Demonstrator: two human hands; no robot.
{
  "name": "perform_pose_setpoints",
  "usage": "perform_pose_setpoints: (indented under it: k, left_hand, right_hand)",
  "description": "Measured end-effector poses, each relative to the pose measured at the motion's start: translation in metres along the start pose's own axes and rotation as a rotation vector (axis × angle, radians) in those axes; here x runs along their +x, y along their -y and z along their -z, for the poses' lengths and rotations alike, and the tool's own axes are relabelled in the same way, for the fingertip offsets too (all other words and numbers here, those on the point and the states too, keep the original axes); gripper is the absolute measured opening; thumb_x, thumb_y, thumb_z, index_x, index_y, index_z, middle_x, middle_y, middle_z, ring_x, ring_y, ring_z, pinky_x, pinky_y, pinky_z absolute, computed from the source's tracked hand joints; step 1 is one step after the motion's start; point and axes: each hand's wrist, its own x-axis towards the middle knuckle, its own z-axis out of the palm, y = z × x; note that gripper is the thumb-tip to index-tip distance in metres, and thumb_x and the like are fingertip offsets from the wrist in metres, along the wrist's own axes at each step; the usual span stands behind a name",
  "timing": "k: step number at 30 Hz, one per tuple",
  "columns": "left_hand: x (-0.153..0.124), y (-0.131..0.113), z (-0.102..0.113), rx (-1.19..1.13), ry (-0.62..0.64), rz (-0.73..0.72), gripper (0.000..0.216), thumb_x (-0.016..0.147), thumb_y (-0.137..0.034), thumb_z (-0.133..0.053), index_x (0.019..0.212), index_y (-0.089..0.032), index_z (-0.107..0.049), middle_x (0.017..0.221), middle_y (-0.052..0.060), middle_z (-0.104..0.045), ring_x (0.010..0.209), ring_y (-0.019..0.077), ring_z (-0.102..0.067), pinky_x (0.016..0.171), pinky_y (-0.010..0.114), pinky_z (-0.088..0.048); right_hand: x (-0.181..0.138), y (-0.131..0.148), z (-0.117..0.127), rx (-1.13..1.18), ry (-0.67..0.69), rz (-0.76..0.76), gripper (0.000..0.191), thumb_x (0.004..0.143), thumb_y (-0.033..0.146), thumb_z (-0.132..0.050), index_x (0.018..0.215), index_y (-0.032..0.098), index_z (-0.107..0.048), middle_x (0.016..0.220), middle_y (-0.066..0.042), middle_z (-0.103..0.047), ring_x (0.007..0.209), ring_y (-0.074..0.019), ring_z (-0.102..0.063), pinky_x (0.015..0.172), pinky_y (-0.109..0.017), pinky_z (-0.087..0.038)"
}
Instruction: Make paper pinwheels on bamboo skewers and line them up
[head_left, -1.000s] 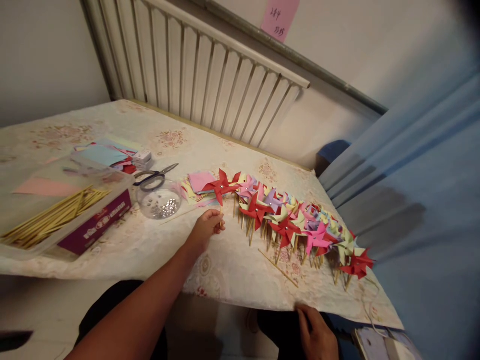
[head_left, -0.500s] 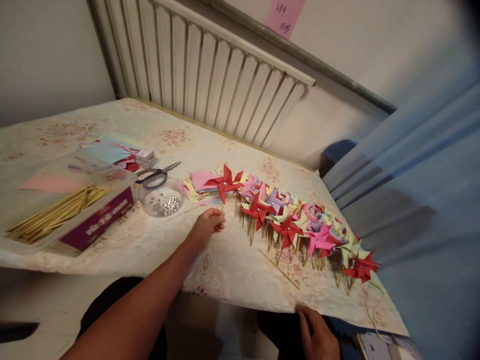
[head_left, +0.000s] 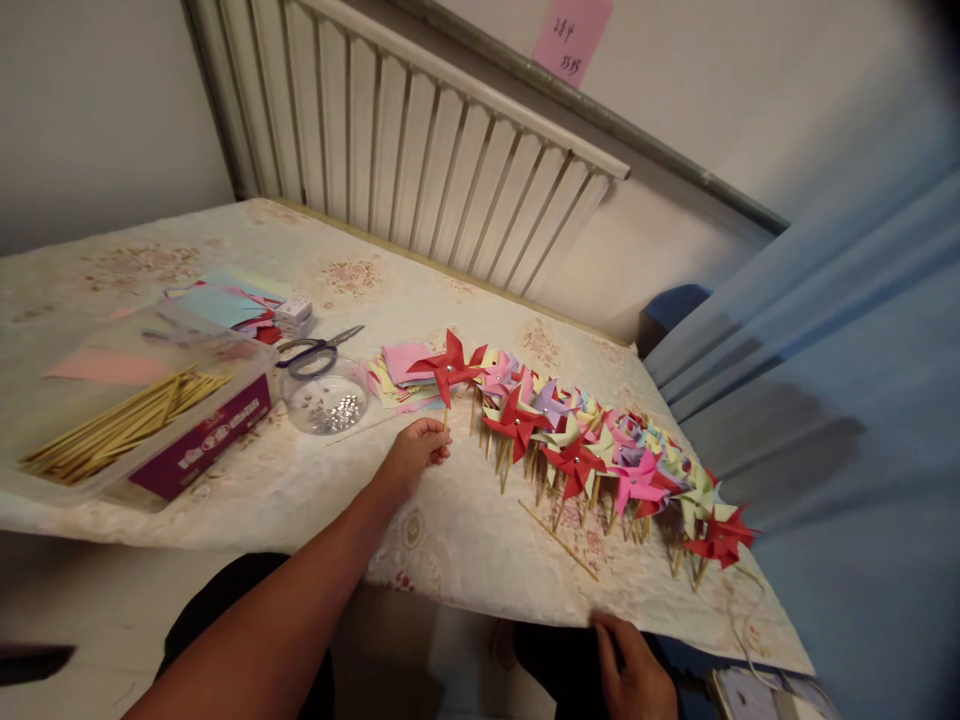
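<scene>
My left hand is closed round the stick of a red paper pinwheel, holding it upright above the table. A shiny round pin sits at the pinwheel's middle. Just right of it stand several finished pinwheels in red, pink, yellow and purple, crowded in rows on their sticks. My right hand rests on my dark-clothed thigh below the table edge, fingers loosely stretched and nothing seen in it. Behind my left hand lie a stack of coloured paper and a clear round dish of shiny pins.
A clear plastic box of wooden sticks stands at the left. Scissors lie beside the dish, near a small white box. One loose stick lies near the front edge. A radiator and blue curtain border the table.
The view has shifted very slightly. Both hands and the red pinwheel stay in the same places.
</scene>
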Motion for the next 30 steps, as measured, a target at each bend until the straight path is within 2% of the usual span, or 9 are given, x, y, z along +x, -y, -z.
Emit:
perform_pose_setpoints:
  k: [9,24,30]
  left_hand:
    - [0.0018,0.0028,0.0018,-0.011,0.007,0.003,0.032,0.057,-0.03,-0.075,0.076,-0.016,-0.054,0.067,-0.001,-0.063,0.054,0.0085,-0.054,0.055,0.022,-0.038]
    - [-0.0003,0.0027,0.0018,0.002,0.015,-0.011,0.03,0.058,-0.031,-0.075,0.075,-0.016,-0.055,0.067,0.0,-0.062,0.055,0.0092,-0.054,0.056,0.024,-0.039]
    - [-0.0009,0.003,0.002,0.002,0.021,-0.014,0.027,0.06,-0.029,-0.074,0.075,-0.016,-0.056,0.068,0.0,-0.062,0.056,0.0091,-0.054,0.056,0.023,-0.039]
  right_hand:
    - [-0.0031,-0.002,-0.0001,-0.044,0.045,0.0,0.044,0.099,0.048,-0.041,0.094,0.018,-0.072,0.092,-0.008,-0.077,0.079,-0.0188,-0.075,0.074,-0.023,-0.059]
    - [-0.0031,-0.0031,-0.0031,-0.048,0.023,-0.001,0.048,0.099,0.052,-0.038,0.093,0.018,-0.072,0.09,-0.008,-0.077,0.077,-0.019,-0.075,0.072,-0.023,-0.059]
    - [-0.0031,-0.0037,-0.0024,-0.046,0.056,-0.014,0.047,0.099,0.052,-0.039,0.095,0.018,-0.072,0.092,-0.008,-0.076,0.078,-0.0192,-0.075,0.073,-0.023,-0.059]
